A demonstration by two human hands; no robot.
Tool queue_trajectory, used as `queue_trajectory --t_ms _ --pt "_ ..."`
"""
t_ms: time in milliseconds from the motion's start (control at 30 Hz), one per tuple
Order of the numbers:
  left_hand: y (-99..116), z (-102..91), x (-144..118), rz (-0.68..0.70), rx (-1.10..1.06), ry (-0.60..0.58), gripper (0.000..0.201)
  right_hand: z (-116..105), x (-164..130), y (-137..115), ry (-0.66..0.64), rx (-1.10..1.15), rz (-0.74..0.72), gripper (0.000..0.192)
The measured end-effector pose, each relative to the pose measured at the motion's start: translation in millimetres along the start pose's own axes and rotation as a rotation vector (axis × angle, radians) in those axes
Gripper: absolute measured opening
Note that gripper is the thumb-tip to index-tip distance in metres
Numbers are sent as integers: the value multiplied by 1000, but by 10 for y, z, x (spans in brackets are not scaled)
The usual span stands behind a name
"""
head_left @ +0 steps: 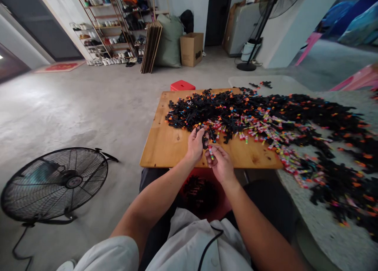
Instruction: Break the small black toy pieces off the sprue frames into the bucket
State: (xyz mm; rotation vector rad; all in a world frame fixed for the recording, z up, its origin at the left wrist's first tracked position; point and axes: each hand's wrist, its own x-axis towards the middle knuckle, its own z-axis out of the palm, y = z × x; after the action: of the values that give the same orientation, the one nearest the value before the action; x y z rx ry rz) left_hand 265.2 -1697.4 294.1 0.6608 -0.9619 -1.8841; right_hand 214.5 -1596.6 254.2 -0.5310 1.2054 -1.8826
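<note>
My left hand is closed around a small black plastic piece just above the near edge of the wooden board. My right hand sits beside it, pinching a small multicoloured tube between thumb and fingers. The two hands almost touch. A wide heap of black plastic pieces mixed with orange bits and several coloured tubes spreads across the board behind my hands.
The heap runs on over a speckled table at right. A red container with finished pieces sits between my knees. A floor fan stands at left, a red stool beyond the board.
</note>
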Motion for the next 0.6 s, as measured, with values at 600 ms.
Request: queue_trajectory --t_ms 600 --pt "-120 -31 -15 91 131 60 24 49 -71 80 47 -65 -16 37"
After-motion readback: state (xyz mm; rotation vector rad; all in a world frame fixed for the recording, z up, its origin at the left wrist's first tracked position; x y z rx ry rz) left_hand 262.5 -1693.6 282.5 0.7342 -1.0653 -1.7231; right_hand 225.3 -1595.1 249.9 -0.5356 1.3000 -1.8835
